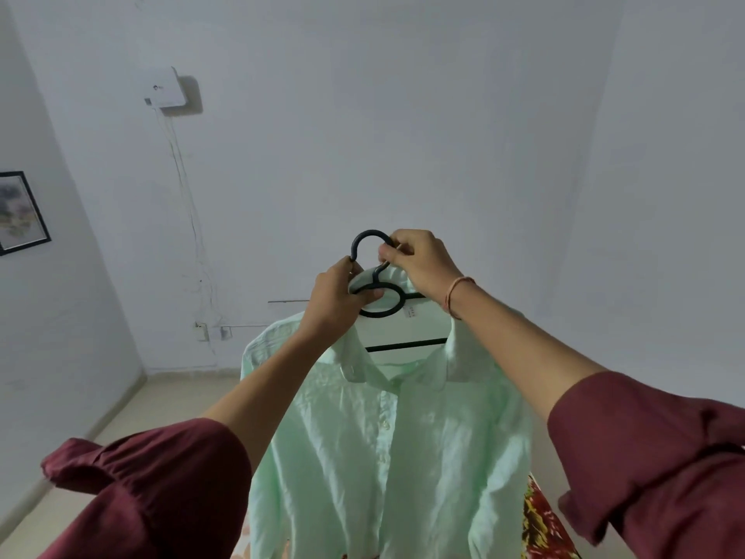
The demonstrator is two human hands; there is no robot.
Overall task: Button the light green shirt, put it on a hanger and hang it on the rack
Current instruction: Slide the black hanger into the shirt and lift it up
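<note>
Left hand [336,300] and right hand [419,266] are both up at chest height, close together, both clamped on the black hanger [379,315]. The left one has its fingers curled round the loop at the hanger's neck, thumb across the front. That looks like the load-bearing grip, taking the garment's weight. The right one pinches the stem just under the hook [371,233], probably to turn or aim the hook, which is free and open to the left.

The light green shirt [383,437] is already on the hanger and hangs straight down in front of the person. The front faces the camera, the shoulders are spread over the hanger arms and the collar [354,357] stands open at the neck. The placket looks closed down the visible length. I can't tell about the lowest buttons, which are cut off by the frame.

So buttoning and hangering look done, and only the hanging is left. The rack is not in view. Ahead is only a plain wall [443,135] carrying a white box [165,88] with wires, and a framed picture [22,211] at far left.

A patterned cloth [540,518] lies low right behind the shirt. There is a thread bracelet [457,296] on the right wrist, and the maroon sleeves [161,490] are pushed up.

Risk: the shirt could slide off one arm if the hanger tilts.
</note>
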